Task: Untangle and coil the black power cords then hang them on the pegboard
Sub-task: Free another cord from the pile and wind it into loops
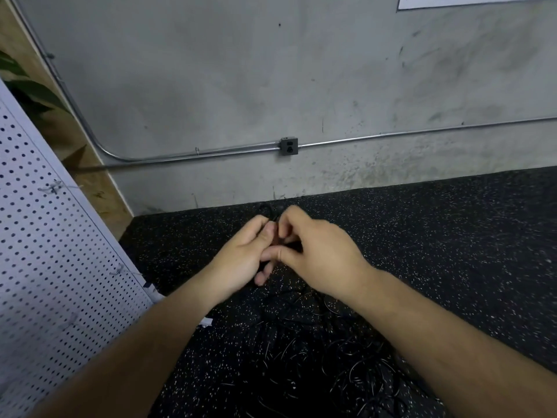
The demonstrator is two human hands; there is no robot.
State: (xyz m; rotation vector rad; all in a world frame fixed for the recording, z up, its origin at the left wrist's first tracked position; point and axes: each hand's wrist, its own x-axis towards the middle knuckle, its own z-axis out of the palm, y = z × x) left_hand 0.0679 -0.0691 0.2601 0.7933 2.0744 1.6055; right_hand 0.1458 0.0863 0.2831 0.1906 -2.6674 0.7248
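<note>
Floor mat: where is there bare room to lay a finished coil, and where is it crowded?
Bare mat lies right of the right hand, up to the wall, and a smaller patch between the pegboard and the left hand. Crowded: the cord tangle between the forearms, below the black cord both hands pinch.

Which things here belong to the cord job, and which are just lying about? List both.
Job: black cord pinched by left hand and right hand; cord tangle; pegboard with hooks.
Lying about: wall outlet; conduit; plant leaves.
</note>
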